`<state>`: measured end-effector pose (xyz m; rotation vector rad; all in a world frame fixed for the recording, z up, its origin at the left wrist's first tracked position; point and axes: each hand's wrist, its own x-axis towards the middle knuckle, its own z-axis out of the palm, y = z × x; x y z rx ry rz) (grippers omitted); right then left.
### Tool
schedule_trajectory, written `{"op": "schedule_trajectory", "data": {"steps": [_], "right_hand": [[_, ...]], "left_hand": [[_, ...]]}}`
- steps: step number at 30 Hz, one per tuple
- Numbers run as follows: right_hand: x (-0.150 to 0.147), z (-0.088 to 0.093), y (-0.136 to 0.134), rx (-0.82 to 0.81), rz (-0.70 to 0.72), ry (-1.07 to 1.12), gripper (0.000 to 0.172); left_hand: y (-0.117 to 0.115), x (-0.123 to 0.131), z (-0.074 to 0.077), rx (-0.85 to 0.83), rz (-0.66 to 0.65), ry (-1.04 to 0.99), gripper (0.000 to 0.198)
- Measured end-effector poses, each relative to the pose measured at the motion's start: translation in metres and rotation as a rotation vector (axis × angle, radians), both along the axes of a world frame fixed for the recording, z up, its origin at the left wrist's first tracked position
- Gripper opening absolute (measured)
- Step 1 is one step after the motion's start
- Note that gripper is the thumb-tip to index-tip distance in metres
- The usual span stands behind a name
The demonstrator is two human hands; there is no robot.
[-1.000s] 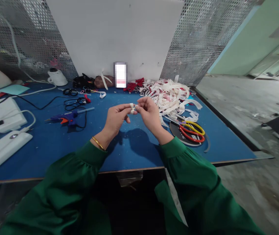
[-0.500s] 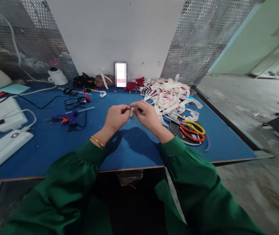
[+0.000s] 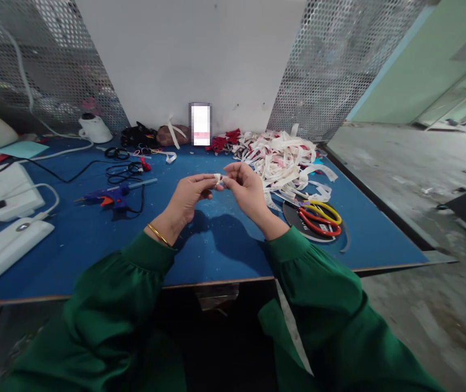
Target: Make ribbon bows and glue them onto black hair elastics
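Observation:
In front of me, above the blue table, my left hand (image 3: pixel 189 197) pinches a small white fabric piece (image 3: pixel 217 177) between thumb and fingertips. From the other side my right hand (image 3: pixel 246 188) meets the piece with its thumb tip, its fingers curled and the upper ones lifted a little. Most of the piece is covered by my fingers, so its exact shape is hard to make out. Just beyond my right hand lies a heap of white fabric strips (image 3: pixel 284 155). Scissors (image 3: pixel 320 218) with red and yellow handles rest on a black round disc (image 3: pixel 292 215) nearby.
A blue glue gun (image 3: pixel 112 196) lies on the left, beside black cords (image 3: pixel 124 173). White power boxes (image 3: pixel 12 247) stand at the left edge. At the back are a phone (image 3: pixel 200 124), red scraps (image 3: pixel 227 141), a brown bundle (image 3: pixel 171 134) and a white cup (image 3: pixel 95 129).
The white piece now shows more plainly between my fingertips. My left fingers have straightened towards the right, and my right index finger has lifted away from the left fingertips.

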<state>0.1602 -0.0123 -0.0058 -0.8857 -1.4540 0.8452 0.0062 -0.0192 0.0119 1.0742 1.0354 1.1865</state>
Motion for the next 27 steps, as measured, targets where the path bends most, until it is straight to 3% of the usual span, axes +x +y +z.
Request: {"op": "schedule_trajectory", "data": {"steps": [5,18,27], "right_hand": [[-0.004,-0.003,-0.001,0.011,0.016,0.089,0.016],[-0.007,0.004,-0.013,0.104,-0.044,0.003,0.017],[-0.009,-0.002,-0.016,0.166,-0.037,-0.105,0.012]], "left_hand": [[0.0,0.0,-0.003,-0.017,0.003,-0.044,0.022],[-0.002,-0.007,0.01,0.001,-0.046,-0.094,0.014],[-0.001,-0.019,0.006,-0.05,-0.101,-0.035,0.015]]}}
